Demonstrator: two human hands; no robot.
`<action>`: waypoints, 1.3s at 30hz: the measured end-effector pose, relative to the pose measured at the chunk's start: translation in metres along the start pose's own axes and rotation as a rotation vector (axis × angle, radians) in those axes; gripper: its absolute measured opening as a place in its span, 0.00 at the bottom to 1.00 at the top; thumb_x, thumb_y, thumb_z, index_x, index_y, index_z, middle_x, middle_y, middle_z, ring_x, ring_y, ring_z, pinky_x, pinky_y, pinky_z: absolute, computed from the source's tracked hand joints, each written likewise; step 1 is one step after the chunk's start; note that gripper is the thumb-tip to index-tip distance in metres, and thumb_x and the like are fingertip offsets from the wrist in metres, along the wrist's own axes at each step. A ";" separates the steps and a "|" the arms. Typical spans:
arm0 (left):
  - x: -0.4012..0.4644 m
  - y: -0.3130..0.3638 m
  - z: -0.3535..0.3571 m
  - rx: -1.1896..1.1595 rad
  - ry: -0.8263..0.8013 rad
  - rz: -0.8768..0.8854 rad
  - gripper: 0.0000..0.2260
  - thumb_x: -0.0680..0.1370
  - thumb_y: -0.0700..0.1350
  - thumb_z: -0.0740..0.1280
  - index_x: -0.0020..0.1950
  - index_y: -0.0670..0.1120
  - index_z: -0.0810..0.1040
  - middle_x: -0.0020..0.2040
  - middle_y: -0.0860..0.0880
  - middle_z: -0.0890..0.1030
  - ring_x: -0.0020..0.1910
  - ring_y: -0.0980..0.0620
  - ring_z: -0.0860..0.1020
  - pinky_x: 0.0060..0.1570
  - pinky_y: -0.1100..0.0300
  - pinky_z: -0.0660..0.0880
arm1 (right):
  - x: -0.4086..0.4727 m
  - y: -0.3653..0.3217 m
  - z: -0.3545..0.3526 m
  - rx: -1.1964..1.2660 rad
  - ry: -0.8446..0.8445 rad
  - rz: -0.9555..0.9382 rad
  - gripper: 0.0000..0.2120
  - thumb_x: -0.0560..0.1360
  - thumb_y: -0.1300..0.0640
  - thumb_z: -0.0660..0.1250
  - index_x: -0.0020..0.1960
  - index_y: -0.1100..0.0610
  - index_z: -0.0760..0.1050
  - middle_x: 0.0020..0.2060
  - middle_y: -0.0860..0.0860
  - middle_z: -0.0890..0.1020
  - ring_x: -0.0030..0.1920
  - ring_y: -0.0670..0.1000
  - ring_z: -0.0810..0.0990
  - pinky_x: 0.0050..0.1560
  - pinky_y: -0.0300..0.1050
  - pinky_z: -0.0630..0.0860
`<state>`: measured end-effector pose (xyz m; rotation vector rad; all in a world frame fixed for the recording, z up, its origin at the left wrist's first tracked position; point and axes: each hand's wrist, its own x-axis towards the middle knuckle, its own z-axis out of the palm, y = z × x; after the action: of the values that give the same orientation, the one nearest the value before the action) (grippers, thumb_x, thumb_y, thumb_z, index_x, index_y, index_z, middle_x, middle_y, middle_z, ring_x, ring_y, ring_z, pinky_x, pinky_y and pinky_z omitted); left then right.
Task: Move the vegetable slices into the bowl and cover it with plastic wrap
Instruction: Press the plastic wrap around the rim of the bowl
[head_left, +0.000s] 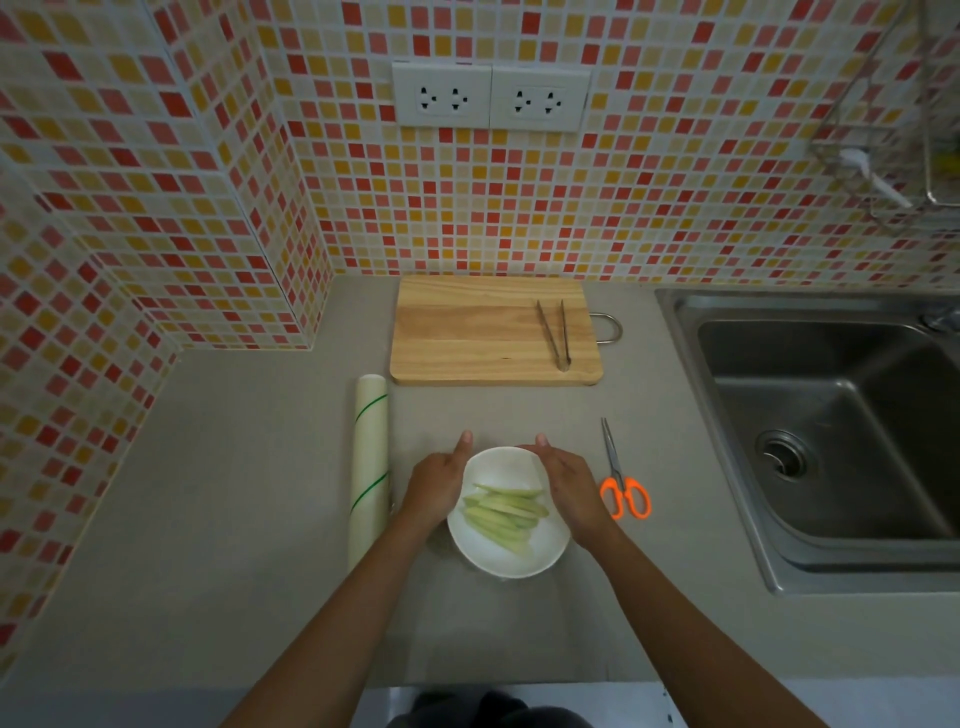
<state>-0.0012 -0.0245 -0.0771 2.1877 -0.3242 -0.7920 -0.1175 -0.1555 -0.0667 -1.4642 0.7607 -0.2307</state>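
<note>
both hands (436, 486) (569, 488) grip the bowl (506, 558) sides on grey counter (234, 519) by mosaic-tiled wall (182, 182)

Two bare arms, no sleeves showing. Left hand (434, 486) bare, no ring, no watch. Right hand (571, 486) bare too, short nails. Dark clothes low at bottom edge, too dim to tell more.

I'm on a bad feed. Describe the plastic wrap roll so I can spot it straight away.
Start at the pale wooden cutting board against the tiled wall, then drop to its near-left corner. The long pale roll of plastic wrap lies there on the grey counter, pointing towards you, left of the white bowl. Only it carries thin green diagonal stripes.
</note>
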 end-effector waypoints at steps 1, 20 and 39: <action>-0.002 0.000 0.001 -0.021 0.030 0.013 0.30 0.80 0.63 0.51 0.26 0.45 0.69 0.28 0.48 0.75 0.33 0.48 0.74 0.35 0.56 0.66 | 0.000 0.000 0.000 0.000 0.003 -0.002 0.21 0.81 0.48 0.57 0.49 0.60 0.84 0.45 0.57 0.86 0.44 0.47 0.83 0.45 0.38 0.78; 0.001 -0.013 -0.003 -0.400 -0.004 -0.033 0.19 0.74 0.54 0.70 0.28 0.45 0.76 0.25 0.50 0.77 0.29 0.53 0.73 0.34 0.59 0.69 | 0.002 0.003 -0.003 -0.025 0.019 -0.006 0.17 0.80 0.53 0.60 0.48 0.64 0.83 0.41 0.57 0.83 0.44 0.51 0.80 0.47 0.47 0.75; -0.008 -0.015 -0.008 0.025 0.407 0.290 0.13 0.82 0.49 0.58 0.44 0.42 0.74 0.42 0.44 0.77 0.43 0.43 0.76 0.42 0.52 0.70 | 0.001 0.002 0.002 -0.093 0.068 -0.013 0.17 0.80 0.55 0.60 0.46 0.65 0.82 0.38 0.55 0.80 0.41 0.50 0.76 0.44 0.45 0.72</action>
<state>-0.0029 -0.0058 -0.0805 2.1955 -0.4303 -0.1777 -0.1163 -0.1547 -0.0693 -1.5554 0.8262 -0.2586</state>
